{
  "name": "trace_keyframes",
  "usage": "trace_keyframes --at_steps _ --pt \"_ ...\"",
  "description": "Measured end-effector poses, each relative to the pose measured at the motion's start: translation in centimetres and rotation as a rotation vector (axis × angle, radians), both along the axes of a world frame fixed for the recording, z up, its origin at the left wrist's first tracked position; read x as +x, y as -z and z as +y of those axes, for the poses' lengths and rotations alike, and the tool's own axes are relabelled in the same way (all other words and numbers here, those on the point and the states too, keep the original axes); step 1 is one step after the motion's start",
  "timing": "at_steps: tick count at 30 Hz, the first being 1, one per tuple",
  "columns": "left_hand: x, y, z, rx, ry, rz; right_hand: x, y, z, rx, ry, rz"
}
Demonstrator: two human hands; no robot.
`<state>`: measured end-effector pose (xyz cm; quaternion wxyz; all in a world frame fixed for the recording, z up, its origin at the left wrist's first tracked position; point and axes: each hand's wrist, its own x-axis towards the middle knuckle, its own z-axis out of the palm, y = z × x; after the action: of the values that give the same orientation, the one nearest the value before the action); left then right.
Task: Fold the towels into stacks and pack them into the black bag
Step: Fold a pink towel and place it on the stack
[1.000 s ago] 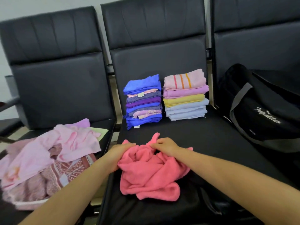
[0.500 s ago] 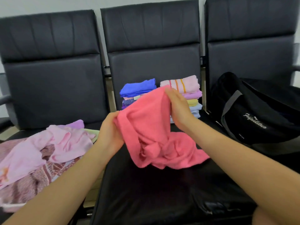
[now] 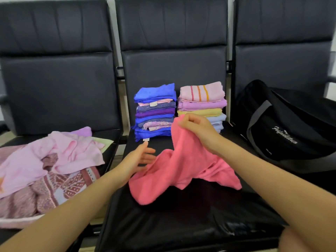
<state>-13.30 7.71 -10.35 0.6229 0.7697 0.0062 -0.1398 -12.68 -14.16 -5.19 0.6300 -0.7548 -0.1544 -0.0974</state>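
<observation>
Right hand [image 3: 197,127] up over the middle seat [image 3: 163,220], fingers curled and pinching a top corner of the coral-pink towel [image 3: 183,166] — the cloth hangs down from that pinch and spreads in loose folds across the middle of the seat, one flap reaching toward the seat's right edge. Left hand [image 3: 135,159] is beside the towel's left side, fingers straight and spread, holding nothing; whether the fingertips touch the cloth I can't tell.

At the back edge of the same seat, against the backrest, two folded stacks stand side by side: the blue and purple stack [image 3: 155,112] on the left, the pastel stack [image 3: 201,102] on the right with a striped pink towel on top. The raised right hand covers part of the pastel stack's lower layers.

On the left seat [image 3: 109,137] lies the unfolded heap [image 3: 45,166] — pale pink cloth over a patterned maroon one, spilling to that seat's front edge. The black bag [image 3: 283,128] sits on the right seat, leaning at its back, grey strap and white lettering facing us.
</observation>
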Motion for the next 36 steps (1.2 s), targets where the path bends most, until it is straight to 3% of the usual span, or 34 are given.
trace_keyframes --at_steps 5,8,13,19,25,31,33,36 --pt "-0.2 -0.8 -3.2 -0.255 -0.044 -0.06 -0.6 -0.1 0.5 0.029 -0.15 0.037" --pt "-0.1 -0.9 -4.6 -0.348 -0.067 -0.046 -1.2 -0.3 0.7 -0.061 -0.159 0.037" --pt "0.4 -1.8 -5.2 -0.576 -0.038 0.106 -1.3 0.1 0.3 -0.11 -0.136 0.103" --pt "0.2 -1.5 -5.2 -0.477 0.092 0.156 -0.9 1.3 -0.1 -0.269 -0.052 0.113" --pt "0.8 -0.5 -4.2 -0.439 -0.076 -0.028 -0.6 2.1 -0.3 -0.207 -0.105 0.306" --pt "1.3 -0.5 -3.2 -0.402 -0.195 -0.136 -0.8 2.7 -0.8 -0.792 -0.097 0.195" --pt "1.4 -0.7 -2.8 -0.364 -0.212 -0.175 -1.2 2.8 -0.9 -0.685 -0.14 0.245" --pt "2.4 -0.1 -1.9 -0.244 -0.271 -0.236 -1.8 2.2 -1.0 -0.331 -0.202 0.312"
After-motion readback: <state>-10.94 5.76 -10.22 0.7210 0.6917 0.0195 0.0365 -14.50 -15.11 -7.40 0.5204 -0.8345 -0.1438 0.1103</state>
